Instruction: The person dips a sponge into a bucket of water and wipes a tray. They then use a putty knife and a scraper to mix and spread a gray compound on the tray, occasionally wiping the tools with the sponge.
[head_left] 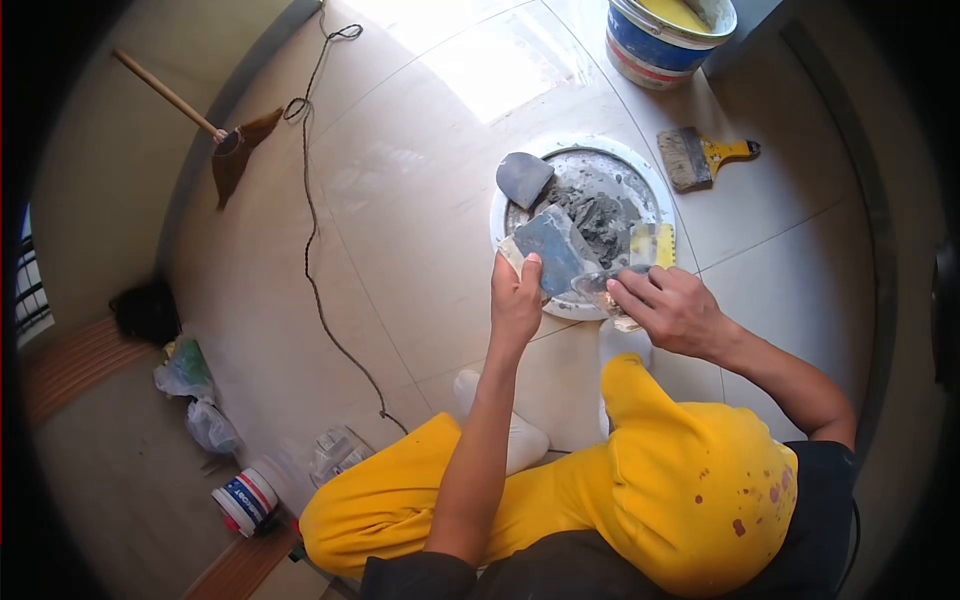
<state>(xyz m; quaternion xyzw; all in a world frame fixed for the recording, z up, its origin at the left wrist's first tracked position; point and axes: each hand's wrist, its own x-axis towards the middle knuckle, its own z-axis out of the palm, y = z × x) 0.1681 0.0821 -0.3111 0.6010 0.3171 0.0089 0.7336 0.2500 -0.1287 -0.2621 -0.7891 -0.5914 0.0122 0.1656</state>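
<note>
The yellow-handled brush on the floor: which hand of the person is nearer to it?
Right. The right hand is below and left of the brush, at the round tray's rim. The left hand is farther left, holding a scraper.

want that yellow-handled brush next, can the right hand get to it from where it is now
Probably yes. The brush lies on bare tile just past the round pan, with nothing between it and the right hand. But that hand already grips a small scraper, so it would need freeing first.

A broom (pixel 215 135) lies on the tiled floor (pixel 400 250) beside a thin cord (pixel 315 240). A blue-and-white bucket (pixel 665 40) stands near a yellow-handled brush (pixel 700 157). What look like plastic bags (pixel 195 395) sit left.
</note>
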